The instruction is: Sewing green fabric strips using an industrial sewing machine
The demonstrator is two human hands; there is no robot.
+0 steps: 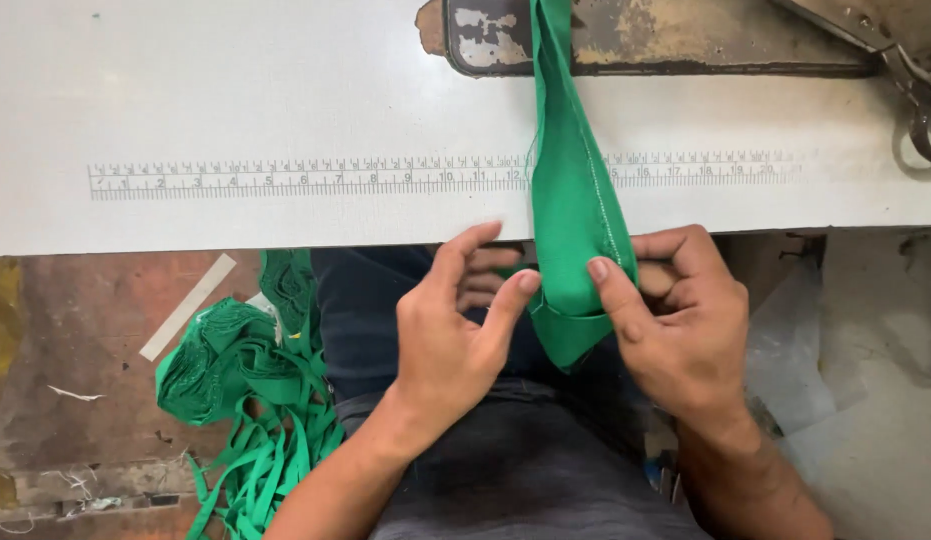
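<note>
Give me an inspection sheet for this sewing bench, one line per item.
Surface: white table with printed ruler scale.
Job's things: green fabric strip, stitched seam, hanging over the table edge.
Clutter: green strips pile on floor; scissors at right.
Grips: right hand pinches the strip's end; left hand touches it with a fingertip.
Cables: nothing seen.
Surroundings: worn metal machine base; plastic sheet.

White table [235,90] with printed ruler [305,178], scissors [920,95], green strips [250,400] on floor
</note>
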